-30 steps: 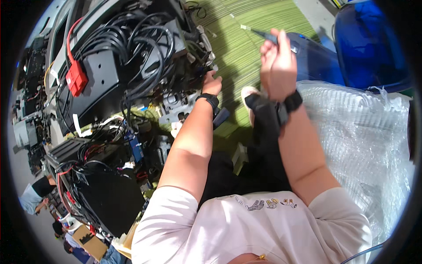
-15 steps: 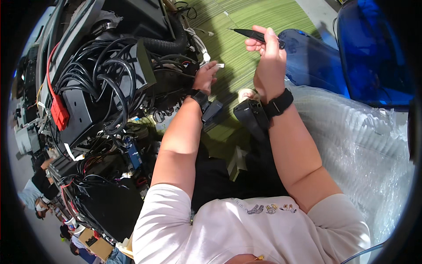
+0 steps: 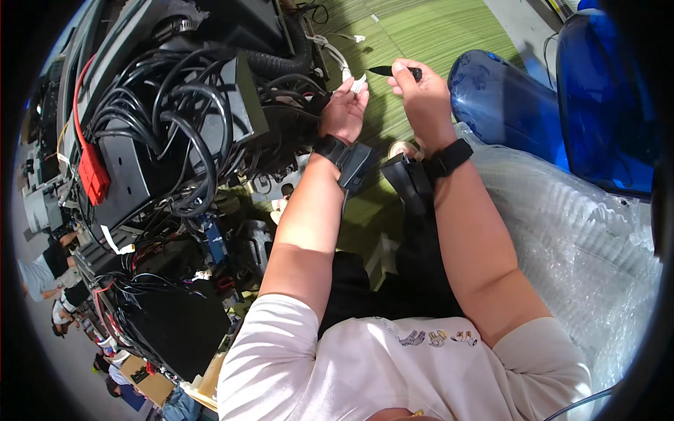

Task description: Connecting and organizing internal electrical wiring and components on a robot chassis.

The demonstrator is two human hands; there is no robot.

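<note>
My left hand (image 3: pixel 344 114) is turned palm up beside the black equipment, its fingers closed around a small white connector (image 3: pixel 359 84). A light grey cable (image 3: pixel 337 56) runs down to those fingertips. To the right, my right hand (image 3: pixel 427 102) grips a slim black pointed tool (image 3: pixel 393 71), with the thumb on top. The tool's tip faces left, toward the connector, and a short gap separates them. The tool's exact kind is unclear. Both wrists wear black straps with a box-shaped device (image 3: pixel 357 167) attached.
Black cables (image 3: pixel 189 105) and a red plug (image 3: pixel 95 175) crowd the metal equipment on the left. Clear wrap (image 3: pixel 562 231) and blue transparent containers (image 3: pixel 505 98) stand on the right. Green carpet (image 3: pixel 421 28) lies beneath. People (image 3: pixel 56 274) appear at the far left edge.
My left hand has moved slightly right and rolled palm up with the white connector. My right hand has lowered the black tool, bringing its tip closer to the connector.
</note>
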